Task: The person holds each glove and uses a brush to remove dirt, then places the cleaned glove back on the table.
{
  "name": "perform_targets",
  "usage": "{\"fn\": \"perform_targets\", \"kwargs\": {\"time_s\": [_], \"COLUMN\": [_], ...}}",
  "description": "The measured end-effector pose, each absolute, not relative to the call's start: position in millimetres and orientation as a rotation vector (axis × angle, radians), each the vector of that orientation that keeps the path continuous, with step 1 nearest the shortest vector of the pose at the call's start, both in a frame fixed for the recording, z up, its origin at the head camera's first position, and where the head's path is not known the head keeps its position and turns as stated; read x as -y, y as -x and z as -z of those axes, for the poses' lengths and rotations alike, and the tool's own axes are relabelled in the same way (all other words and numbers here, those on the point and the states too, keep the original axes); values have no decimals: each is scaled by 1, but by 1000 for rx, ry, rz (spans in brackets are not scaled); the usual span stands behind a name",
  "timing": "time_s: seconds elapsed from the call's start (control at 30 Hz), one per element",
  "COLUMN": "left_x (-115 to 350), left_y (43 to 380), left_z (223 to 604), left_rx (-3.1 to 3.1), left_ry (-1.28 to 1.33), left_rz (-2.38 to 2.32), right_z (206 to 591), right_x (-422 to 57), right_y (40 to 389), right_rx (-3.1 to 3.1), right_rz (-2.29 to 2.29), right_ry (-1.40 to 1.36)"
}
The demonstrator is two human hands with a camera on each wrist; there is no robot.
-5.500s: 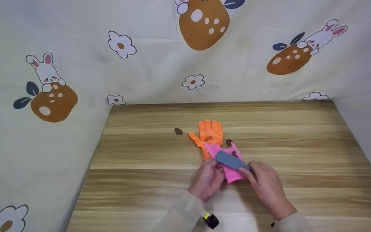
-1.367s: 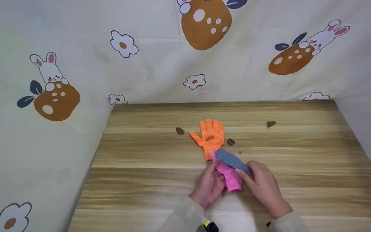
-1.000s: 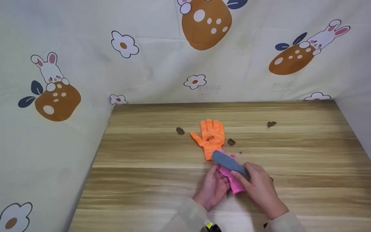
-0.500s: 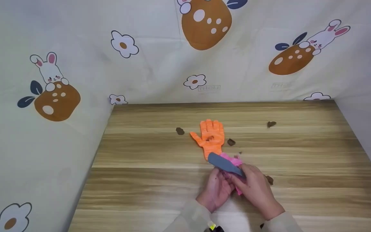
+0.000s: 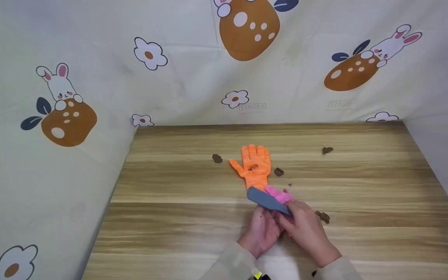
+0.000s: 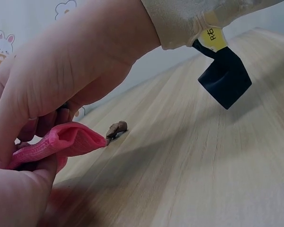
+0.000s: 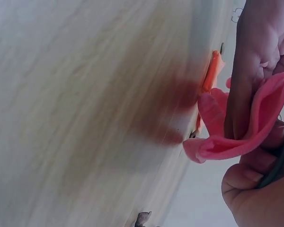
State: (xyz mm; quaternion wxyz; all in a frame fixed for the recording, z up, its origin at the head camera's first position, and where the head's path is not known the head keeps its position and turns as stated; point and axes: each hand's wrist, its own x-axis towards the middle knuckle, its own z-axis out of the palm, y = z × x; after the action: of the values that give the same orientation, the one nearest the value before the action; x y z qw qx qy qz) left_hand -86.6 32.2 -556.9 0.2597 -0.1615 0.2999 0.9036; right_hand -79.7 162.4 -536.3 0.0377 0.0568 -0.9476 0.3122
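Note:
My left hand [image 5: 262, 234] grips a pink knitted glove [image 5: 279, 193], bunched between the two hands. Its loose cuff hangs out in both wrist views, and the covered part of it cannot be seen. In my right hand [image 5: 310, 232] is a flat, grey-blue paddle-shaped tool [image 5: 266, 199]; its blade slants across the glove, pointing up and left, and its underside is hidden in the head view. Just beyond the blade an orange knitted glove [image 5: 258, 178] lies flat, fingers away from me, with brown smears on its palm.
Brown clumps lie on the wooden table [image 5: 161, 229]: one [image 5: 217, 158] left of the orange glove, one [image 5: 279, 171] to its right, one [image 5: 327, 150] farther right, and one [image 5: 324, 217] beside my right hand. A patterned cloth [image 5: 185, 85] walls the back and sides.
The pink glove has moved nearer to me and bunched up. The tool has slid down and left. A clump has appeared at the far right, and another now shows beside my right hand.

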Motion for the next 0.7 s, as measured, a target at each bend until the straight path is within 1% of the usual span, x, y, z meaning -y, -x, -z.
{"fn": "perform_targets", "kwargs": {"time_s": [0.4, 0.7], "left_x": [-31, -31], "left_y": [87, 87], "left_z": [559, 563], "left_rx": [-835, -866], "left_ry": [428, 431], "left_rz": [-2443, -2403], "right_z": [531, 518], "right_x": [-158, -157], "right_y": [80, 82], "right_rx": [2958, 2944], "right_rz": [-970, -979], "right_ry": [-163, -147]}}
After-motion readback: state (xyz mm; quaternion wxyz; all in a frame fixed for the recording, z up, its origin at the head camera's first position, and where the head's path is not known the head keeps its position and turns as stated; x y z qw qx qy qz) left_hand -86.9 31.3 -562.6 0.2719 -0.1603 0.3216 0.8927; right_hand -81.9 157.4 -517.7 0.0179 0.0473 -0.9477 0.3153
